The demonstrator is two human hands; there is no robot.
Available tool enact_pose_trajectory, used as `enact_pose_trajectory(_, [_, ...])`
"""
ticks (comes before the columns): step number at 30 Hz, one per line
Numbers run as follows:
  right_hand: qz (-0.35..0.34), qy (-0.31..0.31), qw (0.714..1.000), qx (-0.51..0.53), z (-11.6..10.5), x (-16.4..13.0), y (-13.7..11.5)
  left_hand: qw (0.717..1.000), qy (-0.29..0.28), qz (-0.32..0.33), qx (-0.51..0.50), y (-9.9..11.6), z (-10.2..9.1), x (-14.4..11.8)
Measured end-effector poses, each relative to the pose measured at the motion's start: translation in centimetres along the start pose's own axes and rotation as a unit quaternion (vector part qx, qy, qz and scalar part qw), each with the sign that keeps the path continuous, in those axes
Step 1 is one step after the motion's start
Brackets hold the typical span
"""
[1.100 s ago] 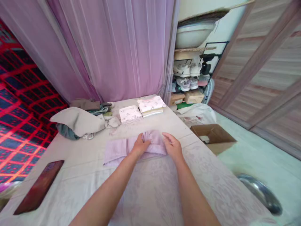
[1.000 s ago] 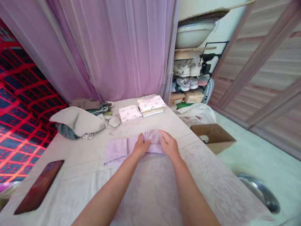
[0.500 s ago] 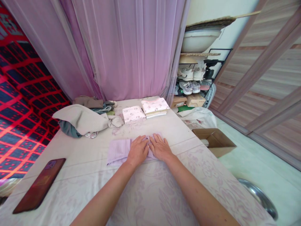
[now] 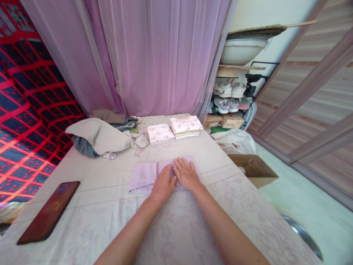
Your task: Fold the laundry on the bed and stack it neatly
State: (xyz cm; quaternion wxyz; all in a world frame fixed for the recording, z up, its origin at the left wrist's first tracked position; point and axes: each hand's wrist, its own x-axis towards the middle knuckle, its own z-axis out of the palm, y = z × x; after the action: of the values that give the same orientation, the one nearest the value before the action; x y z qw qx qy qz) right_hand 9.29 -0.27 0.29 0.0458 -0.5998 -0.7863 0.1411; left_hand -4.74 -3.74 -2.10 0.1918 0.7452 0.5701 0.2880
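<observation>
A folded lilac garment (image 4: 143, 176) with a fine ribbed look lies flat on the patterned bed cover (image 4: 176, 228). My left hand (image 4: 163, 186) rests on its middle, fingers stretched out close together and thumb apart. Just to the right, my right hand (image 4: 186, 175) lies flat on the right half, its fingers slightly spread. The two hands meet near the fingertips and hide part of the cloth. Beyond them stand a small folded print cloth (image 4: 161, 133) and a folded stack (image 4: 186, 125) with the same print on top.
Rumpled clothes (image 4: 97, 136) are heaped at the back left. A phone in a dark red case (image 4: 51, 211) lies at the left. Past the bed's right edge are a cardboard box (image 4: 261, 171), a metal basin (image 4: 303, 235) and a shoe rack (image 4: 245, 90). A purple curtain (image 4: 160, 55) hangs behind.
My left hand has drawn back slightly towards me, and its fingers have come closer together. The right hand stays on the lilac garment. The whole view has shifted a little.
</observation>
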Motion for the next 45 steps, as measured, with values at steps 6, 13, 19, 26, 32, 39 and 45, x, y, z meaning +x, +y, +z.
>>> enact_pose_trajectory(6, [0.007, 0.000, 1.000, -0.001, 1.3, 0.1, 0.4, 0.994, 0.009, 0.006, 0.113, -2.1, -5.6, -1.3])
enact_pose_trajectory(13, [-0.053, 0.110, 0.992, 0.024, -1.0, -1.0, -3.9, 0.982, -0.011, 0.019, 0.186, -6.2, -8.3, -4.4])
enact_pose_trajectory(19, [0.035, -0.019, 0.998, 0.040, 0.3, -0.1, -9.0, 0.983, 0.031, 0.048, 0.177, -7.6, -7.4, -5.0])
enact_pose_trajectory(26, [0.065, -0.014, 0.995, 0.070, -0.1, 0.2, -8.9, 0.984, 0.069, 0.071, 0.148, -7.6, -6.9, -5.5])
enact_pose_trajectory(32, [0.055, -0.008, 0.998, 0.027, 0.2, -0.5, -8.3, 0.986, 0.067, 0.064, 0.135, -8.5, -6.4, -5.8])
enact_pose_trajectory(39, [0.062, -0.008, 0.998, 0.004, -0.2, 0.0, -8.0, 0.987, 0.110, 0.058, 0.103, -8.6, -7.2, -6.3])
enact_pose_trajectory(45, [0.043, -0.010, 0.999, -0.025, 0.0, 0.8, -8.4, 0.988, 0.111, 0.048, 0.097, -9.1, -7.2, -6.5])
